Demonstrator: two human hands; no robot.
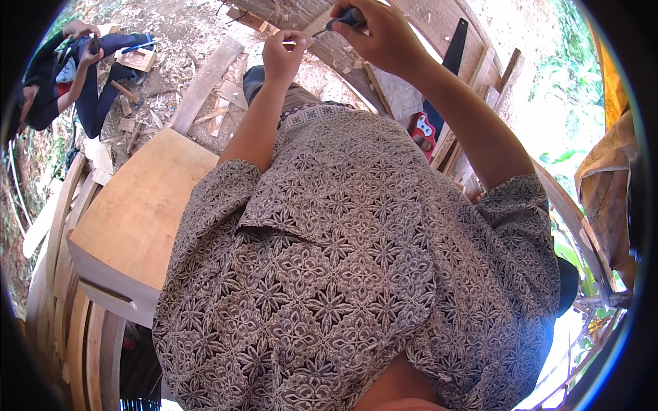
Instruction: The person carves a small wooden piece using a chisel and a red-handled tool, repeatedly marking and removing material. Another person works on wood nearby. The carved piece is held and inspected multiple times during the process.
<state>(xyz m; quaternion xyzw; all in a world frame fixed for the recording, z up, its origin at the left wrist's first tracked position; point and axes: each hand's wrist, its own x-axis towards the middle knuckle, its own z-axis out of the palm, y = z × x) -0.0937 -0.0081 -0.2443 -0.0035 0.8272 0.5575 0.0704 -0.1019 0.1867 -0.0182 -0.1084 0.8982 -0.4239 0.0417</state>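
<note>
At the top of the head view, my right hand (377, 34) is wrapped round the dark handle of a screwdriver (348, 17). Its thin shaft points left, toward my other hand. My left hand (283, 56) is held up a little lower, thumb and fingers pinched together near the tip of that shaft. Whatever sits in the pinch is too small to make out. Beneath both hands lies a wooden board surface (336, 53) strewn with shavings.
A handsaw with a black blade (455, 49) and red handle (425, 128) leans among planks on the right. A wooden cabinet (147, 198) stands at my left. Far left, another person (58, 82) handles a small wood piece (139, 59). Offcuts litter the ground.
</note>
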